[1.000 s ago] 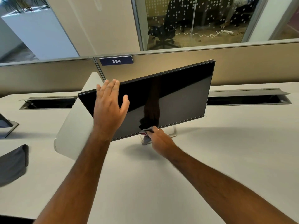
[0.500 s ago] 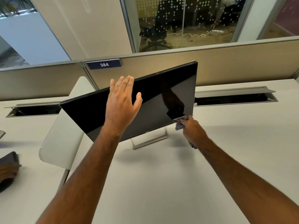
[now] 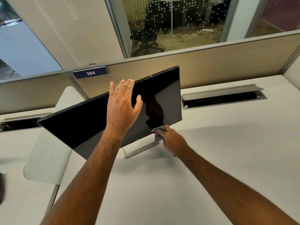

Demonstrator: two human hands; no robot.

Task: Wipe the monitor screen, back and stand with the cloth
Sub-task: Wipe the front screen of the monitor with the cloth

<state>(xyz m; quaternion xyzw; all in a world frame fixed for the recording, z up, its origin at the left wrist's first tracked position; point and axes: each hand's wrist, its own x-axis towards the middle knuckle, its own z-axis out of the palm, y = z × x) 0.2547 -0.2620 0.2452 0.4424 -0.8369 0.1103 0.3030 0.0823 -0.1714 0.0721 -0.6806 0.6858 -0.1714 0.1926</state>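
Leaning tilted on its stand point(image 3: 141, 149), the dark monitor point(image 3: 84, 122) has its lower bezel right against the grey cloth point(image 3: 157, 133), which the right hand point(image 3: 174, 140) grips bunched in curled fingers. Left of that hand and higher, the left hand point(image 3: 122, 109) lies flat with straight fingers over the screen's top edge. Beneath both hands spreads the white desk point(image 3: 227, 151), with a beige partition point(image 3: 227, 62) beyond them.

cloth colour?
Grey cloth with a reddish-pink edge, bunched in the right hand; head view.
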